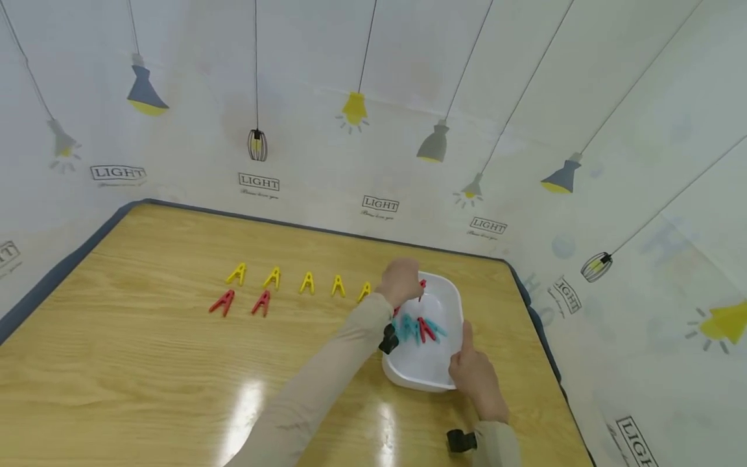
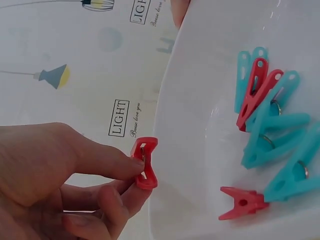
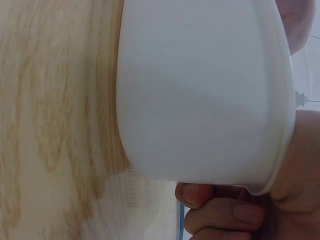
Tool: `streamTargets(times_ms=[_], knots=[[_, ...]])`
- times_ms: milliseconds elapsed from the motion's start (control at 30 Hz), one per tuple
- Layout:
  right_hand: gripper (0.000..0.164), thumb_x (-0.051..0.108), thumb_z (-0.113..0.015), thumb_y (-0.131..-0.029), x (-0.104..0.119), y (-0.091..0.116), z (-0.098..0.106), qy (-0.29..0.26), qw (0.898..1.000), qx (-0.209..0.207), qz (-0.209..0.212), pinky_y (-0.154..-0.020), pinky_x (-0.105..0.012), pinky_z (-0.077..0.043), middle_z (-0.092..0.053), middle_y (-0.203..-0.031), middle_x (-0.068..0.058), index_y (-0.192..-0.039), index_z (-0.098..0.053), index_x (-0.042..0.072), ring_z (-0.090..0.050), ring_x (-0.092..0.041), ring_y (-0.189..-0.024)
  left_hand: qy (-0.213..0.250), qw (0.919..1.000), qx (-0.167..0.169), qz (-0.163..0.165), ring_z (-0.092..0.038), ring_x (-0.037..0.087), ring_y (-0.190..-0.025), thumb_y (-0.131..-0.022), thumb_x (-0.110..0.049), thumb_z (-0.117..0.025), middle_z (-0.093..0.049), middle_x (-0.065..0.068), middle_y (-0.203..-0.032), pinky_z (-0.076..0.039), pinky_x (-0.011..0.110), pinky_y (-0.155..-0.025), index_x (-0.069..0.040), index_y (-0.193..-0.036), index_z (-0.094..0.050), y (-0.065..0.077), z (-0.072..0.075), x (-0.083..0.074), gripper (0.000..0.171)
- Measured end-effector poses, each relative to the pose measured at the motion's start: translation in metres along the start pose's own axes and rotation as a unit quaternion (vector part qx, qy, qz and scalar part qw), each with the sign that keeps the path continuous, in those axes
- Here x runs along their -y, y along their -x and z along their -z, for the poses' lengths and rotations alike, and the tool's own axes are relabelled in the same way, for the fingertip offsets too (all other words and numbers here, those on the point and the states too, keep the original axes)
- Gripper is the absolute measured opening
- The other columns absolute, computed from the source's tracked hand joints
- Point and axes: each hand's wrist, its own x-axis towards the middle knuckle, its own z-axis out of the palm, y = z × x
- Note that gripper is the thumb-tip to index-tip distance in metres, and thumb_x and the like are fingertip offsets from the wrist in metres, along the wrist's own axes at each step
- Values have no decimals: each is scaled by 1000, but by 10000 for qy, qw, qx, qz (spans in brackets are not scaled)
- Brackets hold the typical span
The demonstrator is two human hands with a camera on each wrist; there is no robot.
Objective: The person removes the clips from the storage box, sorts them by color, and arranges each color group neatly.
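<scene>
In the left wrist view my left hand pinches a red clothespin between thumb and fingers, beside the inner wall of a white plastic basin. From the head camera, that hand is over the basin's far left part. My right hand holds the basin by its right side, index finger along the rim. Its curled fingers show against the outer wall in the right wrist view. Inside the basin lie several teal clothespins and red clothespins.
Left of the basin, a row of yellow clothespins lies on the wooden table. Nearer than that row are two red clothespins. A wall covering printed with lamps rises behind the table's dark edge.
</scene>
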Motion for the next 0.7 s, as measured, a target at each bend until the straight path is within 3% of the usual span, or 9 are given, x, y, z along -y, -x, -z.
streamTargets(times_ms=[267, 700], knots=[[69, 10, -43, -101, -1, 3, 0, -58, 10000, 21, 38, -53, -31, -38, -54, -70, -11, -158, -3, 3, -49, -21, -55, 182, 9997, -122, 121, -31, 13, -60, -86, -6, -70, -32, -2, -64, -29, 26, -51, -14, -65, -38, 9, 7, 11, 38], [70, 11, -43, -102, 1, 5, 2, -174, 9997, 125, 93, -53, -31, -38, -54, -68, -10, -158, -1, 3, -49, -20, -55, -378, 9986, -232, 272, -40, 13, -62, -87, -11, -72, -41, -2, -65, -35, 24, -53, -14, -66, -43, 14, 31, 28, 36]])
